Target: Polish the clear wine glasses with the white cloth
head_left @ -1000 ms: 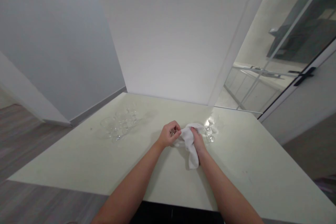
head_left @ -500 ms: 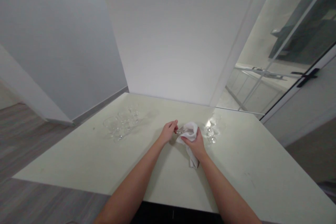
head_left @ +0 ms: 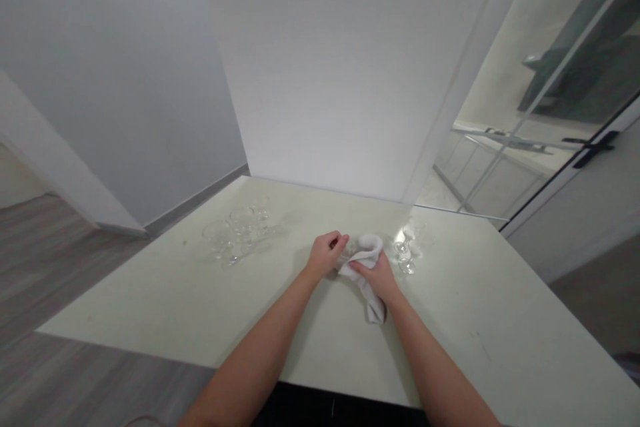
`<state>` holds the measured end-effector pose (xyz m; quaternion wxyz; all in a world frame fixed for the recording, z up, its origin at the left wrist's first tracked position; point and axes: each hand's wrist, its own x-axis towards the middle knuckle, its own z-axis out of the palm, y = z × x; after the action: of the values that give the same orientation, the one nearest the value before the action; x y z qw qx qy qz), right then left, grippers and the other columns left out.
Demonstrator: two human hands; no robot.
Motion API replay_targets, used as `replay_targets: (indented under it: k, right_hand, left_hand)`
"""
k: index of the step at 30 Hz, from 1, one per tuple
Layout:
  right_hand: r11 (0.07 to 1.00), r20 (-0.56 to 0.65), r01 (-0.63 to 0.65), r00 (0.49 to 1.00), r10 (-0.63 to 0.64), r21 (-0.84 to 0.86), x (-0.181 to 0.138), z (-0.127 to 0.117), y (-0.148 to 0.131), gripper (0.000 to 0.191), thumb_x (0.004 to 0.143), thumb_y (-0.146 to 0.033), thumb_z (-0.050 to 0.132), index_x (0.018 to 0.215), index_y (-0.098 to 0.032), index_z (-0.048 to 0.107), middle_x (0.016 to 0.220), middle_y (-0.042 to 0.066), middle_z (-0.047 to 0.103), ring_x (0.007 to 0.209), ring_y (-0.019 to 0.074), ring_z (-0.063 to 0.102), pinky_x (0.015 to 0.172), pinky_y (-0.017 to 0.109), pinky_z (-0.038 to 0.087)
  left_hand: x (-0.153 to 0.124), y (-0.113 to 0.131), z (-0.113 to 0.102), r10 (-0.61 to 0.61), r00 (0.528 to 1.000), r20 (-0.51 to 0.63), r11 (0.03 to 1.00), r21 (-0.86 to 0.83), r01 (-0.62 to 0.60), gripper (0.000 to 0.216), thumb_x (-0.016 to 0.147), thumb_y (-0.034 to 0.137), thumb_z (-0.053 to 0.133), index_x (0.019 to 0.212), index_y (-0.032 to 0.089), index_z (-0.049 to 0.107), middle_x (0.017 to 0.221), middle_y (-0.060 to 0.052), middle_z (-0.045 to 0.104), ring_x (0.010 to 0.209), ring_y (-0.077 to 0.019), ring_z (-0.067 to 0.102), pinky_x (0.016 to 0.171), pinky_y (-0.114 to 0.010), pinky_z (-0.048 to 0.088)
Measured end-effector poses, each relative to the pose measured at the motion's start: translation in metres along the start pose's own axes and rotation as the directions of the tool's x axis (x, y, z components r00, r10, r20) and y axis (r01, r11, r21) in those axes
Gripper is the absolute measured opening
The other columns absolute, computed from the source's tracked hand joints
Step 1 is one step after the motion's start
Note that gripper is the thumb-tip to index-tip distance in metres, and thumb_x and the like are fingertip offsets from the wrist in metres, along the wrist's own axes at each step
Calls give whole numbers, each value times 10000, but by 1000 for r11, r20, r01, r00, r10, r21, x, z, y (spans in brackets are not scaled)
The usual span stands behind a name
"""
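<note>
While both my hands meet over the counter (head_left: 165,293):
Left grip (head_left: 327,255): closed on a small clear glass (head_left: 350,248), largely hidden.
Right grip (head_left: 377,275): closed on the white cloth (head_left: 367,280), just right of that glass.
Cloth axis: trails toward me.

Glasses cluster (head_left: 237,233) left, glasses (head_left: 407,250) right; near tabletop (head_left: 175,307) open.

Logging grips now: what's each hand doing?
Left hand: closed on a small glass.
Right hand: closed on the white cloth, against the glass.
</note>
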<state>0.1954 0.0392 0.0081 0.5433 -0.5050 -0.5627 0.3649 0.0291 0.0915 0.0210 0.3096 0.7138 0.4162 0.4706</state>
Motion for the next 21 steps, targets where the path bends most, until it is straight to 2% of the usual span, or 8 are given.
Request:
replay_targets:
  k: [2, 4, 8, 11, 14, 16, 19, 21]
  right_hand:
    - [978, 27, 130, 991, -128, -163, -2, -1, -1, 590, 587, -373, 807, 1083, -176, 554, 1021, 69, 641, 945, 235, 605, 878, 386, 469]
    - [938, 77, 245, 969, -233, -245, -3, -1, -3, 553, 615, -352, 790, 1084, -181, 551, 1027, 66, 612, 948, 229, 589, 875, 376, 464]
    - [895, 136, 357, 934, -331, -268, -5, 0, -6, 494, 643, -316, 771, 1074, -192, 564, 1016, 58, 585, 938, 216, 575, 856, 345, 466]
    - [933, 79, 286, 958, -275, -219, -4, 0, -7, 478, 630, -340, 778, 1043, -189, 590, 988, 57, 620, 899, 213, 588, 836, 338, 470]
    - [995, -25, 86, 996, -88, -48, -2, 0, -4, 400, 677, -393, 727, 994, -172, 626, 939, 59, 677, 855, 212, 615, 804, 329, 480]
    - [992, -63, -67, 995, 74, 110, 2, -1, -1, 355, 718, -423, 668, 959, -163, 650, 894, 55, 701, 834, 215, 632, 775, 320, 488]
    - [901, -59, -319, 935, 350, 295, 8, -3, 6, 364, 720, -454, 636, 926, -157, 675, 820, 50, 716, 793, 224, 653, 726, 317, 502]
    - [810, -19, -450, 870, 492, 377, 12, -4, 9, 396, 716, -499, 618, 899, -154, 682, 773, 57, 717, 771, 236, 666, 713, 333, 516]
  left_hand:
    - [5, -6, 4, -248, 968, 48, 960, -121, 252, 553, 852, 628, 370, 634, 157, 561, 546, -12, 528, 491, -117, 467, 501, -250, 355]
    - [9, -11, 6, -399, 910, 118, 890, -190, 415, 592, 809, 683, 386, 615, 152, 562, 499, -7, 510, 429, -110, 443, 448, -245, 332]
    - [8, -12, 5, -462, 875, 148, 853, -196, 483, 595, 760, 712, 449, 603, 149, 560, 459, 5, 483, 401, -104, 426, 418, -236, 314]
    - [5, -6, 4, -392, 910, 137, 891, -191, 413, 557, 769, 688, 476, 619, 156, 545, 469, 14, 485, 426, -108, 440, 430, -230, 319]
    - [1, 0, 4, -197, 979, 58, 967, -153, 203, 485, 810, 610, 494, 621, 165, 514, 496, 27, 481, 479, -105, 452, 478, -223, 329]
    - [-2, 3, 3, -40, 999, 19, 994, -97, 42, 437, 830, 544, 509, 615, 164, 501, 516, 32, 471, 507, -98, 438, 505, -222, 322]
    - [-7, 5, 3, 124, 992, 32, 992, -28, -123, 372, 836, 461, 534, 619, 160, 510, 543, 35, 465, 518, -87, 408, 523, -224, 307]
    - [-7, 5, 2, 144, 990, 4, 989, -23, -144, 366, 841, 441, 534, 607, 161, 504, 540, 36, 457, 518, -87, 404, 526, -226, 306]
